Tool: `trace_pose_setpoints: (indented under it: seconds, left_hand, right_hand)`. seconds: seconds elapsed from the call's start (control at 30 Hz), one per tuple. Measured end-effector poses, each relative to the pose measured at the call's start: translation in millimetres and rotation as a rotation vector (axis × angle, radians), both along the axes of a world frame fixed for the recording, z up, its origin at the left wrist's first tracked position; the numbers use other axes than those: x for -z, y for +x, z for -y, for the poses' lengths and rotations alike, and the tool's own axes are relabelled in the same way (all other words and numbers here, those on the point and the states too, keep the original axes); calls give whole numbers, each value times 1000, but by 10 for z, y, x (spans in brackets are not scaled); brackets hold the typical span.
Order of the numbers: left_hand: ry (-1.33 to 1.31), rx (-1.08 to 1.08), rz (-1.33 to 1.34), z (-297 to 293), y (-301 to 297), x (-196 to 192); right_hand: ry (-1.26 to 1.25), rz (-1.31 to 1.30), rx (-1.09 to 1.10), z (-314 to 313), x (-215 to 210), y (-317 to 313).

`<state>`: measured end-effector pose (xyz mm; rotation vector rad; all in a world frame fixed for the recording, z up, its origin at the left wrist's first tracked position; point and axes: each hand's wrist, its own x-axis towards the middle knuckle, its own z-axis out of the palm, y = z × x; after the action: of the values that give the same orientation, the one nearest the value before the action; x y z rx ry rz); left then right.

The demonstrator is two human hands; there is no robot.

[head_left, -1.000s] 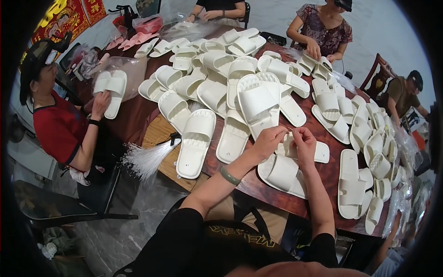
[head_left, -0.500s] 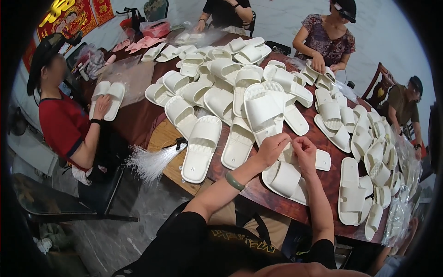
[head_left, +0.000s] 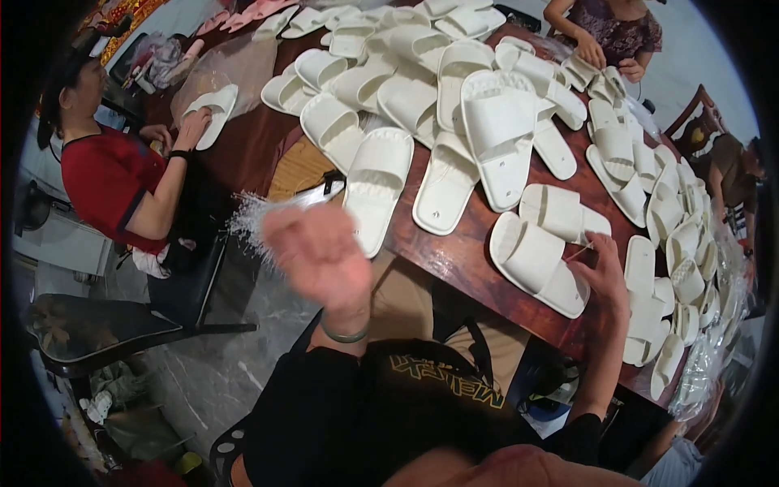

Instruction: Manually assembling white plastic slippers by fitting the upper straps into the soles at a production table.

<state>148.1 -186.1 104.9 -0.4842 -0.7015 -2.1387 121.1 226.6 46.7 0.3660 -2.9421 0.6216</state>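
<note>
My right hand [head_left: 604,272] is at the near edge of the table beside a pair of white open-toe slippers [head_left: 531,256]. Its fingertips are pinched on a thin pale strand by the slippers' inner side. Motion smears my left hand [head_left: 316,253], which is raised in front of a bundle of thin white plastic strands [head_left: 253,227], so its fingers and anything in them cannot be made out. Another white slipper [head_left: 377,183] lies just behind that hand, sole down.
A large heap of white slippers [head_left: 414,45] covers the middle of the dark wooden table [head_left: 442,264], with more stacked on the right beside clear plastic bags [head_left: 706,373]. A person in red [head_left: 122,187] handles a slipper at left; other people work across the table and at right. A chair [head_left: 105,325] stands at left.
My hands were together above the slipper pair. The left has swung away left to the strand bundle, while the right stays by the pair. The view has tilted downward.
</note>
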Motion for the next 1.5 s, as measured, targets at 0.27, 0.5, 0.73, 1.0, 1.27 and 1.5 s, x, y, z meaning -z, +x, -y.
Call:
trace_pose_setpoints:
  seconds: [0.27, 0.5, 0.73, 1.0, 1.27, 1.5]
  left_hand:
    - [-864, 246, 520, -293, 67, 687]
    - [-1093, -107, 218, -686, -229, 1232]
    - [-1357, -113, 156, -719, -175, 1348]
    - [-1362, -14, 185, -615, -152, 1352]
    - [-1317, 112, 192, -728, -46, 1529]
    - [-1221, 52, 125, -577, -323, 1243]
  right_hand:
    - [-641, 92, 221, 551, 335, -228]
    - [-846, -28, 420, 244, -152, 420]
    - [-495, -30, 79, 1346, -1128, -487]
    - [-397, -89, -266, 3547, -1060, -2887]
    - [197, -341, -211, 4236, -333, -3594]
    - [223, -396, -694, 3637, -382, -2221]
